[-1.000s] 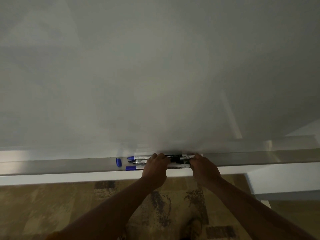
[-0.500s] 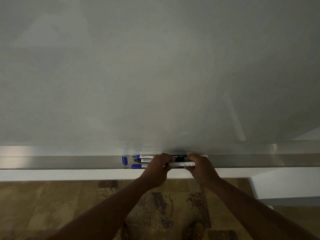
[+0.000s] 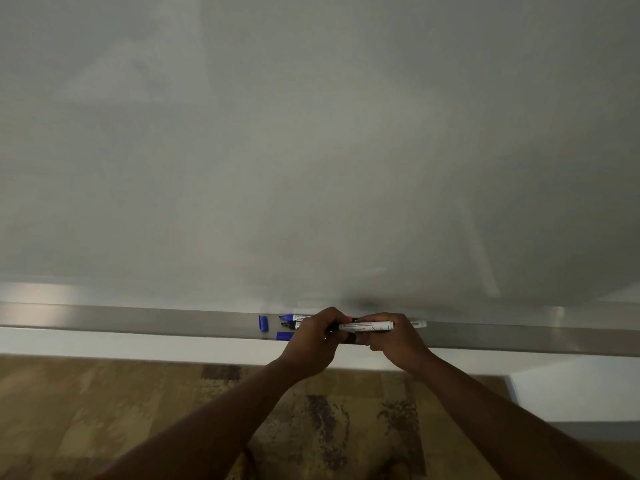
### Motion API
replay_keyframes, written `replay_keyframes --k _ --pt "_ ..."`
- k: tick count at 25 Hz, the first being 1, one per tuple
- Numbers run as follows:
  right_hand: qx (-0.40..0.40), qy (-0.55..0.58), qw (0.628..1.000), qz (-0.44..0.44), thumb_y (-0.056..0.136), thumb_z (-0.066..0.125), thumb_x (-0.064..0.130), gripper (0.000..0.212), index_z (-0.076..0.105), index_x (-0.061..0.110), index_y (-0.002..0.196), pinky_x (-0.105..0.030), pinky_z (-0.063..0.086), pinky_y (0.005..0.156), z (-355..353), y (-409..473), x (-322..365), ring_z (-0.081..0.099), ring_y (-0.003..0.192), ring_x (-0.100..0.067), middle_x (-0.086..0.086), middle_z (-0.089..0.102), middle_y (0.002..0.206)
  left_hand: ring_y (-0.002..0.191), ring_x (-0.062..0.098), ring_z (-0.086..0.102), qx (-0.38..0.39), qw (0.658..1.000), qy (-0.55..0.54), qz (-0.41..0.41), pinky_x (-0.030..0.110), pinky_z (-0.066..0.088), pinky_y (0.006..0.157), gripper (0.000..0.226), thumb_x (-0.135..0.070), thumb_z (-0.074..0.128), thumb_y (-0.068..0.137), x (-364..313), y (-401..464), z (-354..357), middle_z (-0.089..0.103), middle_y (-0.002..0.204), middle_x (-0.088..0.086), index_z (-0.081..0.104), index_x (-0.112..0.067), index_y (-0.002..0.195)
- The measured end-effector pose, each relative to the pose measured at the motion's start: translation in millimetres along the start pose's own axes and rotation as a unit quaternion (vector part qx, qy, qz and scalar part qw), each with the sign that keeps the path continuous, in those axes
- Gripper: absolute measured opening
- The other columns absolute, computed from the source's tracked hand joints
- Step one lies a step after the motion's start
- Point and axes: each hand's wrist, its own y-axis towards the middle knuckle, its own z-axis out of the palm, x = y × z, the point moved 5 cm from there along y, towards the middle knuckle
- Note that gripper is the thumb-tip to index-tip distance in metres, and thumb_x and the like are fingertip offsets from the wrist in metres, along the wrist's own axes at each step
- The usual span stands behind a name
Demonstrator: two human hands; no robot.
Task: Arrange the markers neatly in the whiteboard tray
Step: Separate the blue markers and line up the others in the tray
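A long metal whiteboard tray (image 3: 138, 322) runs across the view under the whiteboard (image 3: 311, 150). My left hand (image 3: 320, 336) and my right hand (image 3: 391, 337) both grip a white marker (image 3: 367, 326) with a black tip, held level just above the tray. Behind my left hand lie a blue-tipped marker (image 3: 291, 317), a black-tipped marker (image 3: 290, 325) and a marker with a blue cap (image 3: 284, 336), their right ends hidden. A loose blue cap (image 3: 263, 322) stands further left. Another white marker end (image 3: 419, 323) pokes out past my right hand.
A white ledge (image 3: 104, 342) runs below the tray. The floor beneath has a brown patterned carpet (image 3: 138, 410). A white cabinet or panel (image 3: 581, 393) stands at the lower right.
The white marker that lay at the front of the tray between my hands is now lifted above the others, held by both hands. The camera view shifted slightly.
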Motion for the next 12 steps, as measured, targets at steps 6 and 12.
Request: replay_keyframes --k 6,12 --pt "0.044 0.072 0.996 0.032 0.085 0.074 0.010 0.016 0.078 0.022 0.094 -0.034 0.055 0.072 9 2 3 0.067 0.081 -0.025 -0.015 0.074 0.091 0.097 0.005 0.064 0.011 0.997 0.064 0.051 0.014 0.050 0.086 0.032 -0.012 0.055 0.097 -5 2 -2 0.072 0.110 -0.007 0.066 -0.029 0.123" --pt "0.092 0.134 0.985 0.065 0.084 0.074 0.013 0.019 0.074 0.011 0.103 -0.034 0.055 0.075 19 -1 2 0.067 0.084 -0.028 -0.026 0.070 0.100 0.088 0.011 0.062 0.007 0.986 0.149 0.075 0.025 0.054 0.081 0.024 -0.012 0.054 0.096 -8 6 -3 0.068 0.103 -0.003 0.065 -0.024 0.115"
